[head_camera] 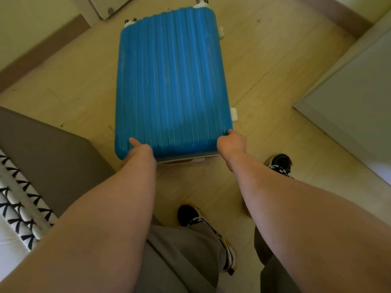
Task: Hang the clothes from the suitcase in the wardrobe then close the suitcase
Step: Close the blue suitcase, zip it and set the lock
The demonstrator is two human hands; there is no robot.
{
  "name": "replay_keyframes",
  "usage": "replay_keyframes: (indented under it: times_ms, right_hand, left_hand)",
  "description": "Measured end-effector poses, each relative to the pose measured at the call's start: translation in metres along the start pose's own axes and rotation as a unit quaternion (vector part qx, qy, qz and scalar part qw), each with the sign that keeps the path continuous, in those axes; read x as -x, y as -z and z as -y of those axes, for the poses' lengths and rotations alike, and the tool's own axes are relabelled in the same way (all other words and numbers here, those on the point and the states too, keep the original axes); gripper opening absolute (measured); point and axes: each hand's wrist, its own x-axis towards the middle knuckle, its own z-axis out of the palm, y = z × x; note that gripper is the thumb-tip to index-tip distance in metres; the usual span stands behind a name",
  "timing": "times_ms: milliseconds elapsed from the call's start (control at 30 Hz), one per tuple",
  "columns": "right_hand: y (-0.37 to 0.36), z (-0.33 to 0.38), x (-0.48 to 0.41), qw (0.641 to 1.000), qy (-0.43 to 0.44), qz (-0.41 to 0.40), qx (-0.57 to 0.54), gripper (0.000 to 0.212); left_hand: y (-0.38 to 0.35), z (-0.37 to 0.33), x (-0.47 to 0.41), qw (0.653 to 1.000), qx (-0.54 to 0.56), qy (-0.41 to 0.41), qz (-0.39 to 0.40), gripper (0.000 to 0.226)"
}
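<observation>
Suitcase (173,81): blue and ribbed, lid down, lying flat on the floor (264,70), its wheels (202,3) at the far end.
Left hand (138,149): grips the near left corner, thumb on top of the shell, fingers wrapped over the edge and out of sight.
Right hand (231,142): grips the near right corner, thumb on top, fingers curled down the side.
Shoe (279,163): black and white, on the floor just behind the right wrist.
Bed (53,157): brown frame to the left of the suitcase, with a black-and-white patterned blanket (19,199) on it.
</observation>
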Motion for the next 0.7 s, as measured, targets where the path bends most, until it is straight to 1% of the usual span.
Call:
replay_keyframes:
  times_ms: [33,67,100,133,167,233,267,300,333,367,433,467,500,533,600,667,700]
  right_hand:
    - [0.003,0.001,0.001,1.0,-0.003,-0.002,-0.015,0.046]
    - [0.004,0.001,0.001,1.0,-0.006,-0.002,-0.03,0.05]
    - [0.006,0.0,0.002,0.999,-0.012,-0.002,-0.049,0.052]
    - [0.008,-0.001,0.001,0.997,-0.016,-0.004,-0.071,0.052]
    - [0.008,-0.001,0.003,0.996,-0.022,-0.001,-0.091,0.05]
    - [0.011,-0.005,0.001,0.992,-0.025,0.006,-0.121,0.047]
    - [0.012,-0.007,-0.001,0.993,-0.025,0.015,-0.118,0.047]
    - [0.014,-0.01,-0.003,0.994,-0.024,0.024,-0.103,0.046]
    - [0.017,-0.014,-0.008,0.995,-0.021,0.027,-0.09,0.047]
    - [0.02,-0.018,-0.011,0.996,-0.021,0.03,-0.077,0.048]
    - [0.026,-0.026,-0.022,0.998,-0.025,0.026,-0.056,0.052]
    - [0.027,-0.029,-0.027,0.998,-0.026,0.024,-0.044,0.053]
    - [0.028,-0.032,-0.031,0.999,-0.027,0.024,-0.033,0.054]
    - [0.027,-0.034,-0.036,0.999,-0.025,0.028,-0.018,0.055]
    - [0.028,-0.045,-0.048,0.999,-0.025,0.037,0.016,0.054]
    - [0.023,-0.05,-0.056,0.998,-0.019,0.051,0.036,0.053]
    - [0.021,-0.052,-0.062,0.997,-0.017,0.056,0.045,0.052]
  left_hand:
    - [-0.007,0.01,0.024,0.998,0.002,0.042,0.047,0.056]
    - [-0.012,0.018,0.048,0.99,0.048,0.084,0.101,0.063]
    - [-0.016,0.025,0.075,0.976,0.104,0.134,0.135,0.081]
    - [-0.025,0.032,0.082,0.962,0.145,0.162,0.167,0.1]
    - [-0.031,0.035,0.092,0.95,0.183,0.161,0.196,0.115]
    - [-0.045,0.036,0.097,0.937,0.201,0.124,0.258,0.138]
    - [-0.051,0.037,0.092,0.932,0.206,0.109,0.276,0.148]
    - [-0.056,0.036,0.086,0.927,0.226,0.11,0.281,0.153]
    - [-0.059,0.035,0.084,0.922,0.244,0.107,0.28,0.151]
    - [-0.059,0.033,0.086,0.917,0.265,0.106,0.277,0.141]
    - [-0.061,0.031,0.089,0.915,0.293,0.098,0.26,0.107]
    - [-0.06,0.031,0.09,0.915,0.299,0.099,0.254,0.094]
    - [-0.06,0.032,0.089,0.912,0.304,0.099,0.256,0.087]
    - [-0.059,0.032,0.089,0.907,0.313,0.1,0.264,0.086]
    - [-0.062,0.038,0.088,0.901,0.317,0.118,0.271,0.095]
    - [-0.062,0.04,0.086,0.911,0.303,0.123,0.251,0.107]
    - [-0.064,0.041,0.085,0.917,0.297,0.126,0.236,0.11]
